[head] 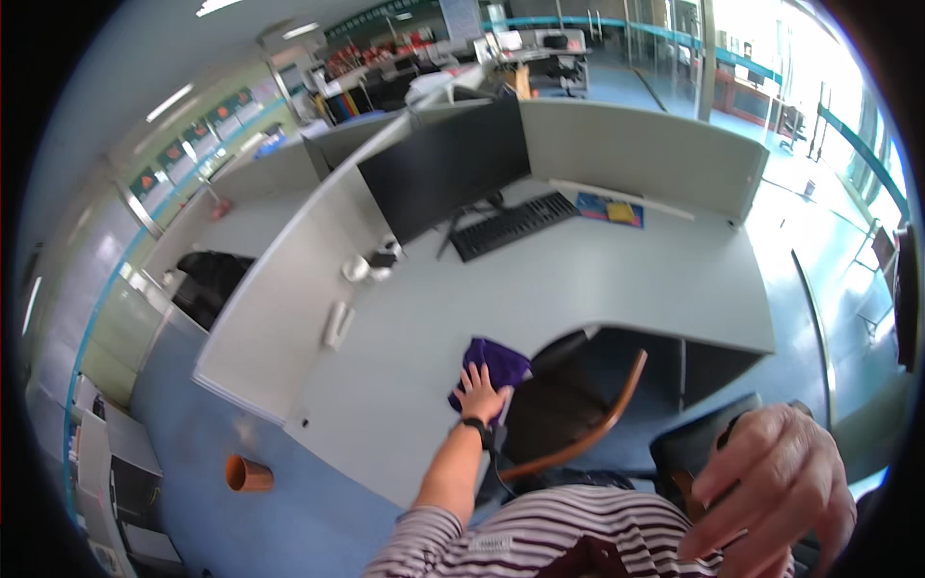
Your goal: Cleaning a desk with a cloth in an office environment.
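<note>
My left hand lies with spread fingers on a folded purple cloth on the grey desk. The cloth sits close to the desk's curved front edge. A dark band with a cable circles my left wrist. Close to the camera at the lower right, my right hand is raised away from the desk. Its fingers are loosely bent and apart, and nothing shows in them; the palm side is hidden.
A black monitor and keyboard stand at the back of the desk. Low partitions enclose it. Small white items line the left panel. A wooden-armed chair is at the front edge; an orange-brown bin is on the floor.
</note>
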The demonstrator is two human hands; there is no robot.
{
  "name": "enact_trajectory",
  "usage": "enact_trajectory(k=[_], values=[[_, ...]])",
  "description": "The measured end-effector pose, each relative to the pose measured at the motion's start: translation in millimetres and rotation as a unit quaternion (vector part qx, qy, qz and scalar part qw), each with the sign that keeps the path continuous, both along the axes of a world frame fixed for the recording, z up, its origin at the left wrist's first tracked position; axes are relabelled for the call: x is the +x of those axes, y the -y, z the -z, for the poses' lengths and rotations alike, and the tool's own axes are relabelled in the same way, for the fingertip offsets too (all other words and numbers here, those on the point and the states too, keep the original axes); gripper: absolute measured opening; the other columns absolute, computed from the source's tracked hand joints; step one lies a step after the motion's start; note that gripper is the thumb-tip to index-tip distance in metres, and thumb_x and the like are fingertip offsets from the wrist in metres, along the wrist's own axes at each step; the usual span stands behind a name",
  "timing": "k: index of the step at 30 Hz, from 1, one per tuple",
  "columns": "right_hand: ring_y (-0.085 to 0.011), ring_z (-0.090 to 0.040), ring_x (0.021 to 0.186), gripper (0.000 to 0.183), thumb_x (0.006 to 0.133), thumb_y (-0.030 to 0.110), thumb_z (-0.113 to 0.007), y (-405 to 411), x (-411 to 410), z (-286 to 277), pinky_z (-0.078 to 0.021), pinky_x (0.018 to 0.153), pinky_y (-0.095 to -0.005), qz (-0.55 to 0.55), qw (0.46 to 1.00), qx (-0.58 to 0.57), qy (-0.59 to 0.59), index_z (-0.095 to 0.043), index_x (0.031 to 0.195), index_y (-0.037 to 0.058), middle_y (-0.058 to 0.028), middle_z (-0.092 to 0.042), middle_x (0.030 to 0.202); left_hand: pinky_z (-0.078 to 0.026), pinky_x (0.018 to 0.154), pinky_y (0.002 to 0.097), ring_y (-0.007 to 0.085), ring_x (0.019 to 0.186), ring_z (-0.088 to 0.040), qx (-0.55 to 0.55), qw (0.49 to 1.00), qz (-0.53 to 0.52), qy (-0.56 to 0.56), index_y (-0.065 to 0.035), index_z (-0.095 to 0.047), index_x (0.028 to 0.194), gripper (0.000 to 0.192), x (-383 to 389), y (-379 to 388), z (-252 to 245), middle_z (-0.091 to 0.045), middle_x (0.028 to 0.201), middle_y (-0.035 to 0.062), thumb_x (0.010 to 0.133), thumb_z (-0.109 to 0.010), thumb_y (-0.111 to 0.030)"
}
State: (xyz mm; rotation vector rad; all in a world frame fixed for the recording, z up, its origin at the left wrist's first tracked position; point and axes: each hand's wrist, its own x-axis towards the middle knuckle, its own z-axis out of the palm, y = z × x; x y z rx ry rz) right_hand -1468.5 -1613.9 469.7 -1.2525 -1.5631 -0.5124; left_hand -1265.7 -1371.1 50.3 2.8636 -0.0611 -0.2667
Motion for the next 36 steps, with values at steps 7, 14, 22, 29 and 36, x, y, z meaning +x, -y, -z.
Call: enact_trajectory(k=[7,14,22,29,36], values=[[-0.0150,-0.058,0.062,0.032,0.084,0.021,-0.056,-2,18,-40,-0.0493,0.065,-0.0315,-0.049,0.998,-0.042,0.026,-0.051,0.112,0.0359,-0.0011,-0.058,0.075,-0.010,0.100,0.0599,0.0347,0.133,0.001,0.005,0.992,-0.119,-0.042,-0.0096,-0.012,0.138,0.078,-10,-46,5,-0.002,0.144,0.0155,0.081,-0.041,-0.054],[-0.0151,-0.058,0.061,0.026,0.084,0.023,-0.055,38,56,-43,-0.0499,0.062,-0.0317,-0.090,0.992,-0.081,0.032,-0.052,0.108,0.0344,-0.0019,-0.058,0.074,-0.007,0.099,0.0619,0.0366,0.132,0.006,0.023,0.978,-0.185,-0.089,-0.0094,-0.007,0.139,0.083,-3,-42,0,0.004,0.144,0.0173,0.080,-0.042,-0.055],[-0.0256,-0.064,0.062,0.008,0.078,0.006,-0.059,130,113,-3,-0.0539,0.066,-0.0354,-0.061,0.995,0.036,0.075,-0.056,0.085,0.0034,-0.0127,-0.063,0.079,-0.011,0.098,0.0621,0.0438,0.130,0.006,0.028,0.945,-0.308,-0.108,-0.0085,-0.007,0.139,0.082,49,16,1,0.004,0.142,0.0235,0.080,-0.042,-0.054],[-0.0215,-0.062,0.061,0.015,0.078,0.008,-0.060,194,121,-3,-0.0524,0.064,-0.0316,-0.023,0.992,0.063,0.107,-0.060,0.093,0.0083,-0.0083,-0.062,0.076,-0.015,0.103,0.0527,0.0439,0.130,0.001,-0.078,0.973,-0.182,-0.119,-0.0089,-0.015,0.137,0.075,120,111,-1,0.000,0.142,0.0241,0.081,-0.044,-0.048],[-0.0135,-0.054,0.052,0.031,0.084,0.010,-0.052,185,132,-13,-0.0499,0.054,-0.0279,-0.100,0.992,0.072,0.037,-0.049,0.111,0.0259,-0.0004,-0.056,0.068,-0.034,0.095,0.0402,0.0368,0.113,-0.042,-0.211,0.963,-0.145,0.087,-0.0033,-0.048,0.117,0.043,87,74,23,-0.044,0.123,0.0223,0.082,-0.049,-0.027]])
